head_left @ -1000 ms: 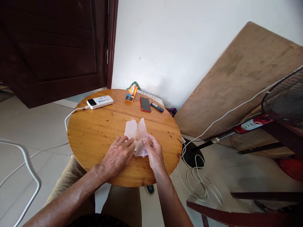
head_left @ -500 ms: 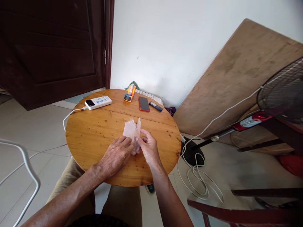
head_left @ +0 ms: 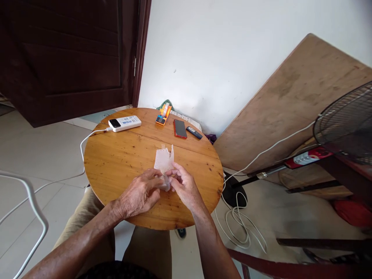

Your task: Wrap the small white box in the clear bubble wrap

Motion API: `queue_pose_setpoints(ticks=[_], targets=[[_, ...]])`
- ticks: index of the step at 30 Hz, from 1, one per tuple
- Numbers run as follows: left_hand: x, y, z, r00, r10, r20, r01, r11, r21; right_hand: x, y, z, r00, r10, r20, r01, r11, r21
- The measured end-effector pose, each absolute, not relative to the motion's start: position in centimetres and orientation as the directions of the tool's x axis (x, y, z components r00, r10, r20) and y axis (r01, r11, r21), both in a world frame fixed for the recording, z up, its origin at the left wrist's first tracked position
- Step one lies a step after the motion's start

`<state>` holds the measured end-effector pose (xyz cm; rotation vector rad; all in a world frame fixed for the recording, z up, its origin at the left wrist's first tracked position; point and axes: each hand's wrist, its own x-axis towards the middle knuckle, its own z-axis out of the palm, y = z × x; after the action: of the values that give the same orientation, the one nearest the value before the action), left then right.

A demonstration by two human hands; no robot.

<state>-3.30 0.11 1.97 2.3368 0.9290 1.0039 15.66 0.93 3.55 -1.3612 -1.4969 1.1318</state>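
A whitish, translucent sheet of wrapping, perhaps bubble wrap, is folded into a small packet on the round wooden table. Its far end stands up in a thin flap on the right. My left hand lies at the packet's near left side, fingertips pressing on its lower part. From the right, my right hand pinches the near right edge between thumb and fingers. What the packet holds, if anything, is hidden.
Along the table's far side lie a white power bank with a cable plugged in, an orange tape dispenser, a red-edged phone and a small dark device. A fan and coiled cable are at right.
My right hand has moved down toward the packet's near end, and the flap on the right lies closer to the rest. My left fingers have shifted nearer to me. The view has turned slightly.
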Motion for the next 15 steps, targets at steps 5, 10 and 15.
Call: queue_pose_setpoints(ticks=[5,10,15], targets=[[-3.2,0.4,1.5,0.498,0.708,0.501,0.395,-0.699,0.595,16.0,0.8,3.2,-0.150,0.988,0.019,0.315,0.066,-0.947],[-3.2,0.2,0.9,0.501,0.711,0.493,0.407,-0.697,0.591,15.6,0.9,3.2,-0.145,0.986,0.088,0.449,0.145,-0.882],[-2.7,0.4,1.3,0.287,0.834,0.471,0.328,-0.547,0.770,15.3,0.4,3.4,-0.181,0.971,0.159,0.594,0.236,-0.769]])
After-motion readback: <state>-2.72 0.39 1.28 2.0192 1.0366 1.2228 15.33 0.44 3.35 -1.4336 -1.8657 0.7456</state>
